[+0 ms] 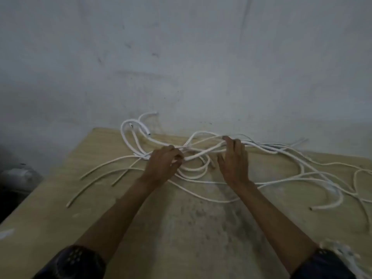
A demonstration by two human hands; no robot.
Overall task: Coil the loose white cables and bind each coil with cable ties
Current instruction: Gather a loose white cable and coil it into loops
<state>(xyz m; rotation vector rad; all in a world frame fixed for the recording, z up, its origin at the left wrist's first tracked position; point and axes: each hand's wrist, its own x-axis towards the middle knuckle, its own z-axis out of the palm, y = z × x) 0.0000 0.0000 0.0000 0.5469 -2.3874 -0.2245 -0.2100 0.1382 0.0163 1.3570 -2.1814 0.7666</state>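
Where the view starts, nearest the camera: two dark sleeves [74, 262] at the bottom corners, bare forearms reaching away over the bench [191, 228].
Bench: pale wood, with a grey, scuffed patch down its middle; its far edge meets the wall.
Near right corner: a small whitish bundle [340, 250], too blurred to tell what it is.
Loose cable ends: several white ends trail toward the near left; one cut end [311, 208] lies at the right.
Left hand [163, 164]: left of centre, fingers curled and pinched on one strand of the white cables [201, 154].
Right hand [233, 158]: just right of the left hand, fingertips closed on a strand at the far side of the tangle, thumb held apart from them.
Between the hands: the held strand sags in a shallow curve above a few small loops [193, 168] lying flat on the bench.
Far left: a loop of cable [128, 125] arches up at the bench's far edge.
Far right: long strands sprawl to the right edge of view.
Wall [181, 57]: grey, stained, behind everything.
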